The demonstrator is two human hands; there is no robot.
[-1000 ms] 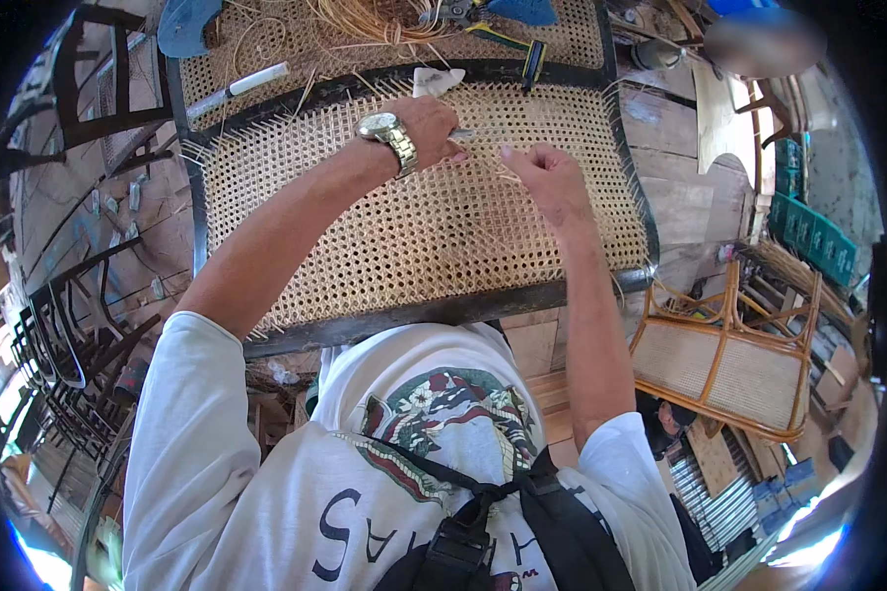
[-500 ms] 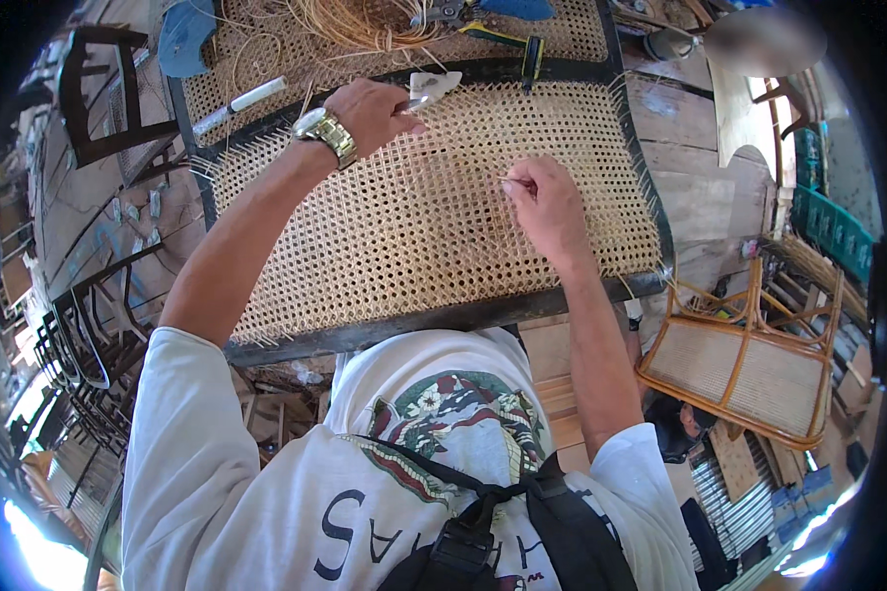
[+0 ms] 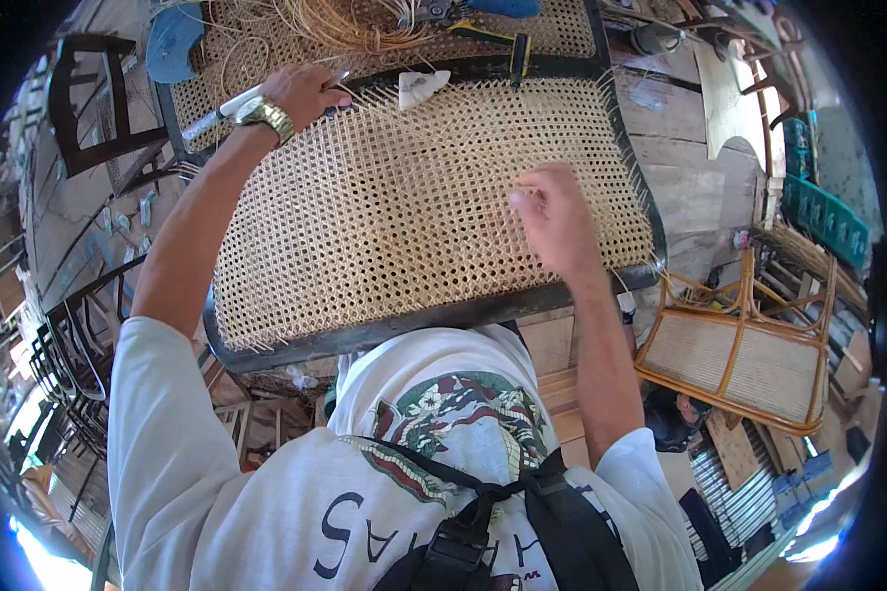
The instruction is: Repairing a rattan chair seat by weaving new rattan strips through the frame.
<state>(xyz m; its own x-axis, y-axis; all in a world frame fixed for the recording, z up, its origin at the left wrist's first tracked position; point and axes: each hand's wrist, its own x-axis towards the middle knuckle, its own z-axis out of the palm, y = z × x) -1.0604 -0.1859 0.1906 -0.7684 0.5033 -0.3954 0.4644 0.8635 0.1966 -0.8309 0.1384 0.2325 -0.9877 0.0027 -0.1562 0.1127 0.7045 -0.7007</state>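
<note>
A woven cane panel (image 3: 414,212) is stretched over a dark wooden frame (image 3: 384,340) in front of me. At the panel's far left edge, my left hand (image 3: 301,94) is closed round a small tool with a metal tip, most of it hidden by the fingers. A long white-handled tool (image 3: 241,99) lies beside that wrist. Over the right part of the weave, my right hand (image 3: 554,212) is pinched and slightly blurred; what it holds, if anything, is too small to make out. A crumpled white lump (image 3: 422,89) rests at the panel's far edge.
Beyond the panel lie a coil of loose cane strands (image 3: 340,25), pliers (image 3: 429,12) and a yellow-black handled tool (image 3: 519,61). A blue piece (image 3: 175,44) sits at far left. A rattan chair (image 3: 734,364) stands at right, dark chair frames (image 3: 99,98) at left.
My left hand has moved left along the far edge with its tool, away from the white lump. My right hand stays over the weave, shifted only slightly.
</note>
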